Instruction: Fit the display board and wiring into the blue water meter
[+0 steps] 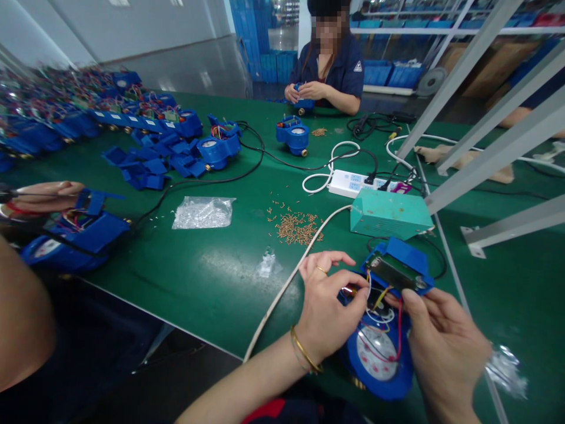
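Note:
A blue water meter (380,359) with a round white dial sits at the table's near edge on the right. Its upper blue housing (404,254) stands open, showing a dark circuit board (394,272) and loose red, yellow, white and black wires. My right hand (445,341) grips this housing from the right, thumb on its lower edge. My left hand (329,300) is over the meter's left side, thumb and forefinger pinched at a thin white wire (369,284); its other fingers are partly spread. The exact tip of the wire is hidden by the fingers.
Small copper-coloured screws (298,228), a plastic bag (203,212), a green metal box (391,213) and a power strip (353,184) lie ahead. A pale cable (282,292) crosses the table. Grey posts (494,135) rise on the right. Co-workers handle meters opposite and at left.

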### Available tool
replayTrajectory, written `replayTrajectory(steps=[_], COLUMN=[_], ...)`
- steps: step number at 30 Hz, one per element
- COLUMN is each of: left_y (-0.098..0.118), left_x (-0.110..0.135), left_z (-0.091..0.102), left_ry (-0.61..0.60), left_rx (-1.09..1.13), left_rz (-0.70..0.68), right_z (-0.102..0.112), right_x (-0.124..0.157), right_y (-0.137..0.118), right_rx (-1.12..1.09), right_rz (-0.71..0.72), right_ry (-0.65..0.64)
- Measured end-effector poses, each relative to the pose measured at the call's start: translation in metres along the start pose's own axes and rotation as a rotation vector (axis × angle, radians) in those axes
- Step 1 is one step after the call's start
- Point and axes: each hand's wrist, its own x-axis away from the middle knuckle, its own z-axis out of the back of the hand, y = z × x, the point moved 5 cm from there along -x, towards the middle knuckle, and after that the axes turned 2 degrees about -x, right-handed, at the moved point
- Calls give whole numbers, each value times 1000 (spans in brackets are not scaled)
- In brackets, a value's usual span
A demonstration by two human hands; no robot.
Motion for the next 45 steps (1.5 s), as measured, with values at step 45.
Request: replayTrajectory(steps=[45], left_y=[-18], left_x=[-8], left_z=[-18], left_ry=[-107], left_rx=[323], left_rz=[352], right_z=[5], right_x=[0], right_y=[10], right_rx=[-35], right_rz=[-102], right_ry=[32])
